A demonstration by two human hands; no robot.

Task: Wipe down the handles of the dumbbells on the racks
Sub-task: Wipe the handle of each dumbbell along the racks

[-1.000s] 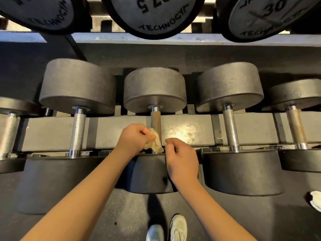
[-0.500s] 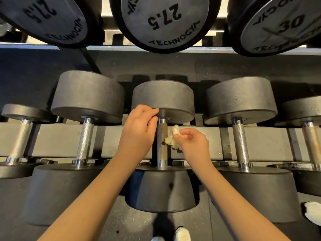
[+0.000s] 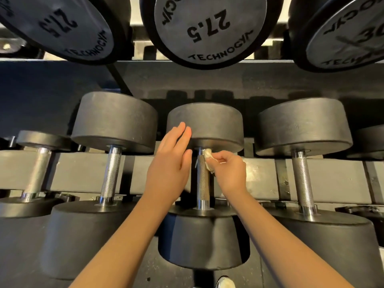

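Observation:
Several black dumbbells lie on the lower rack. The middle dumbbell [image 3: 204, 121] has a knurled metal handle [image 3: 203, 183]. My right hand [image 3: 229, 173] pinches a small crumpled cream cloth [image 3: 208, 157] against the top right of that handle, just under the far head. My left hand [image 3: 170, 161] has straight fingers, its fingertips touching the left edge of the far head, its palm beside the handle. The neighbouring handles, left [image 3: 110, 173] and right [image 3: 303, 179], are bare.
An upper shelf carries dumbbells marked 27.5 [image 3: 207, 26] and 30 [image 3: 342, 32], hanging over the lower row. The grey rack rail [image 3: 261, 179] runs behind the handles. A shoe toe [image 3: 225, 282] shows on the dark floor below.
The cloth passed from my left hand to my right, then rose to the handle's top. My left hand opened and slid up to the far head. The view moved closer.

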